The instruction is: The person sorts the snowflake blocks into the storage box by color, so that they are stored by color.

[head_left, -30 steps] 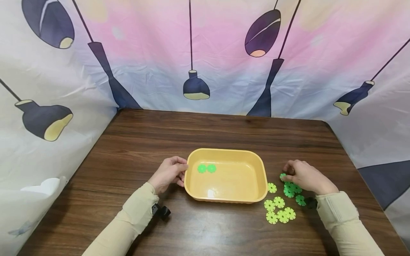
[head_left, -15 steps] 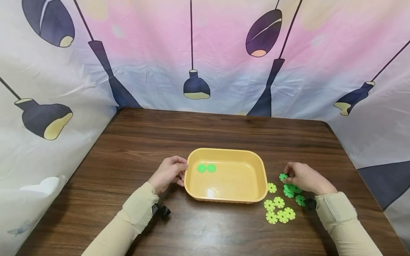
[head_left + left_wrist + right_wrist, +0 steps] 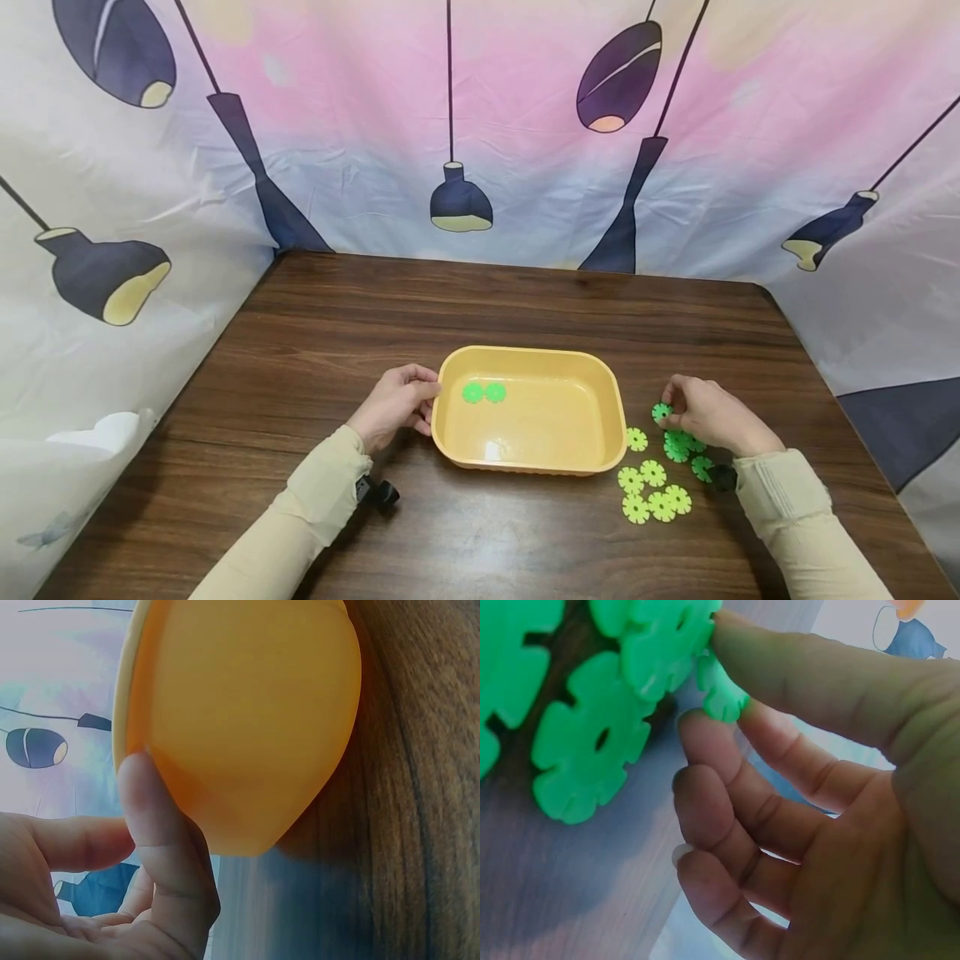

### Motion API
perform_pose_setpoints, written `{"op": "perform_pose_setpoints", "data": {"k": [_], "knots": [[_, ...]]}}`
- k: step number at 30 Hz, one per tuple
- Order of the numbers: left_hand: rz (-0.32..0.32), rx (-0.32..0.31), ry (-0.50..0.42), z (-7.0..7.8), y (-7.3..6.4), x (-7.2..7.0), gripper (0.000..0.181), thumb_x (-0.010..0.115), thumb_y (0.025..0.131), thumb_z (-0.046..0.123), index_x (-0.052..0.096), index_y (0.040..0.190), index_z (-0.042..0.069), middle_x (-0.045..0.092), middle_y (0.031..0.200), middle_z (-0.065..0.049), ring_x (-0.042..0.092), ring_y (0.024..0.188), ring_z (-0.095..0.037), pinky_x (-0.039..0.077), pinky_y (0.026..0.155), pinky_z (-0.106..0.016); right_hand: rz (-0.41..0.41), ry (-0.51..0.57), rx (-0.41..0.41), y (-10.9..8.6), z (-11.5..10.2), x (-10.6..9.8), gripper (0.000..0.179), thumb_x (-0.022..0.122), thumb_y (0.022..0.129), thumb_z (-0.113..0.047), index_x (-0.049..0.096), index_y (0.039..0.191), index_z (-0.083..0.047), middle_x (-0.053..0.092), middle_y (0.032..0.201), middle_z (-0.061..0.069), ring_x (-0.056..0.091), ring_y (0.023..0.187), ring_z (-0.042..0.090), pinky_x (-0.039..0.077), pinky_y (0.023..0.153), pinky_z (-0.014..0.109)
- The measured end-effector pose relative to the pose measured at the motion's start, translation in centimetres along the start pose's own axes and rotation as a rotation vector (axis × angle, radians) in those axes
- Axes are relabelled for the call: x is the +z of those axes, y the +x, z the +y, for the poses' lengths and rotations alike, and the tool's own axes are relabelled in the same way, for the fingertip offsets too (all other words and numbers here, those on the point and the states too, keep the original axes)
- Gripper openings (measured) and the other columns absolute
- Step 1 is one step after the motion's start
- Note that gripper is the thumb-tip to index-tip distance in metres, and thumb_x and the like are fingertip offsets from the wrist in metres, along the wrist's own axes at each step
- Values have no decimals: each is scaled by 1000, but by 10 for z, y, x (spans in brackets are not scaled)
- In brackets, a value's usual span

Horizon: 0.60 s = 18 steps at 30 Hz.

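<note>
A yellow plastic tray (image 3: 615, 398) sits mid-table with two green flower-shaped discs (image 3: 483, 393) inside, near its left wall. My left hand (image 3: 396, 406) grips the tray's left rim; in the left wrist view the thumb (image 3: 161, 825) lies against the tray's outer wall (image 3: 247, 712). Right of the tray, my right hand (image 3: 708, 414) pinches a green disc (image 3: 661, 412) between thumb and fingertips. The right wrist view shows that pinched disc (image 3: 721, 691) just above other green discs (image 3: 592, 754) on the table.
Several loose yellow-green and green discs (image 3: 654, 490) lie on the wooden table (image 3: 480, 308) between the tray's right wall and my right wrist. A printed cloth backdrop (image 3: 480, 125) closes off the table's far and side edges.
The right hand has shifted only slightly over the pile, its fingertips staying on the green disc. The left hand and the tray have not moved.
</note>
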<state>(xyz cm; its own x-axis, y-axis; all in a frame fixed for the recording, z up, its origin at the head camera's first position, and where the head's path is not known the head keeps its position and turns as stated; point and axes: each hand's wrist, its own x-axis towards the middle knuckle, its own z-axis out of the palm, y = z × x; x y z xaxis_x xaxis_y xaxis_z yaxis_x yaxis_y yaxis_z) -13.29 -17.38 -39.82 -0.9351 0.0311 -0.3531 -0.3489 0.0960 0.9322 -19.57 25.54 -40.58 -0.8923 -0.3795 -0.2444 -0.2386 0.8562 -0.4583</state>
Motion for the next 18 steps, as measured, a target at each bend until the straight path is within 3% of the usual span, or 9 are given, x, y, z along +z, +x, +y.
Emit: {"op": "perform_pose_setpoints", "data": {"k": [6, 18], "knots": [[4, -2, -1, -1, 0, 0, 26, 54, 95, 7, 50, 115, -9, 56, 74, -10, 55, 56, -16, 53, 46, -27, 15, 9, 3, 0, 0, -1, 24, 76, 83, -11, 56, 95, -6, 55, 73, 2, 50, 59, 15, 44, 51, 31], [6, 0, -1, 0, 1, 0, 25, 55, 95, 7, 51, 115, -8, 56, 74, -10, 55, 56, -16, 53, 46, -27, 54, 50, -91, 1, -4, -6, 16, 72, 87, -11, 57, 92, -7, 58, 74, 1, 51, 62, 15, 45, 51, 29]]}}
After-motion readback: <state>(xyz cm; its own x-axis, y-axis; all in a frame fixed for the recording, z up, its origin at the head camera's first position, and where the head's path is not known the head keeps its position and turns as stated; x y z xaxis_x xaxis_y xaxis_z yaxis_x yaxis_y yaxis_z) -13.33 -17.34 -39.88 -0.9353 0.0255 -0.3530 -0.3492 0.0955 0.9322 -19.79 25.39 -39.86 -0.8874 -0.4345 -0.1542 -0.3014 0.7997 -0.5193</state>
